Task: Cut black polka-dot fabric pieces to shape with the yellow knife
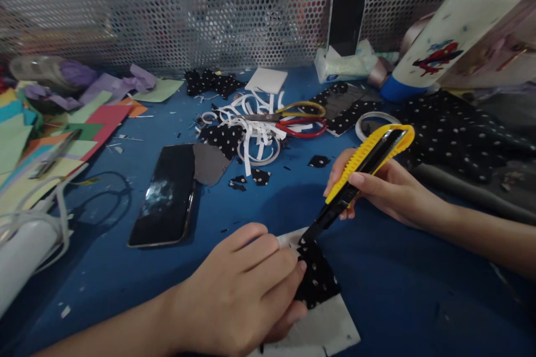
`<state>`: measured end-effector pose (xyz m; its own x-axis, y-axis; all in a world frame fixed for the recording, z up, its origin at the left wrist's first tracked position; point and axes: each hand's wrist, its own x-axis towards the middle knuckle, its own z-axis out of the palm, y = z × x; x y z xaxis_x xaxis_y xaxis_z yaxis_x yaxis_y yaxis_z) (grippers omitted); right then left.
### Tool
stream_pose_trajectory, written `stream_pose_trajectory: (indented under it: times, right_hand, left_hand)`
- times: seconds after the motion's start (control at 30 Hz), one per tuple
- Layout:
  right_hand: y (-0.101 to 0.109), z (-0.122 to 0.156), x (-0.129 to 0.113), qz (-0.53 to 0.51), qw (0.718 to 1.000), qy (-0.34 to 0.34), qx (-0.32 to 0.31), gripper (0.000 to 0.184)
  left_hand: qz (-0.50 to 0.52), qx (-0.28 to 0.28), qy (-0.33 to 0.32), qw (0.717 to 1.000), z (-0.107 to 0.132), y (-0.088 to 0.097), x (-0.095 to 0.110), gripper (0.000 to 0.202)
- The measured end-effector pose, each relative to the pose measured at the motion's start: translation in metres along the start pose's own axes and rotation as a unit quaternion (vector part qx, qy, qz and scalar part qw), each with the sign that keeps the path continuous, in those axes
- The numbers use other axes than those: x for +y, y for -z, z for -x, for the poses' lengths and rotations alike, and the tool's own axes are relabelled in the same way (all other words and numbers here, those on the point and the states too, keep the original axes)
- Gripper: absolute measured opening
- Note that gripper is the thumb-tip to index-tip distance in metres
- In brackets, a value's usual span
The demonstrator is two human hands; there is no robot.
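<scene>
My right hand [377, 187] is closed round a yellow and black utility knife [363, 166], whose tip touches a black polka-dot fabric piece [317, 281]. That fabric lies on a grey card [322, 329] near the table's front edge. My left hand [238, 290] presses down on the fabric and card with its fingers curled together, just left of the blade tip.
A black phone [165, 195] lies left of centre on the blue table [397, 290]. Scissors [293, 120], white paper strips [255, 128] and fabric scraps sit behind. Coloured paper sheets [50, 134] are at left; a bottle [452, 28], upright phone [347, 11] and dotted cloth [460, 128] at right.
</scene>
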<state>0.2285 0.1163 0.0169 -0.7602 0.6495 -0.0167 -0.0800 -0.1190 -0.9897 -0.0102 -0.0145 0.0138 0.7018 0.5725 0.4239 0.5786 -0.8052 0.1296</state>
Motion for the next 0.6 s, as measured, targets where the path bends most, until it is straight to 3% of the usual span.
stream_pose_trajectory:
  times: [0.6]
  right_hand:
    - [0.0013,0.0009,0.0008,-0.019,0.999,-0.005,-0.049,0.015]
  left_hand:
    - [0.005,-0.003,0.006,1.000,0.0000,-0.0012,0.0002,0.022]
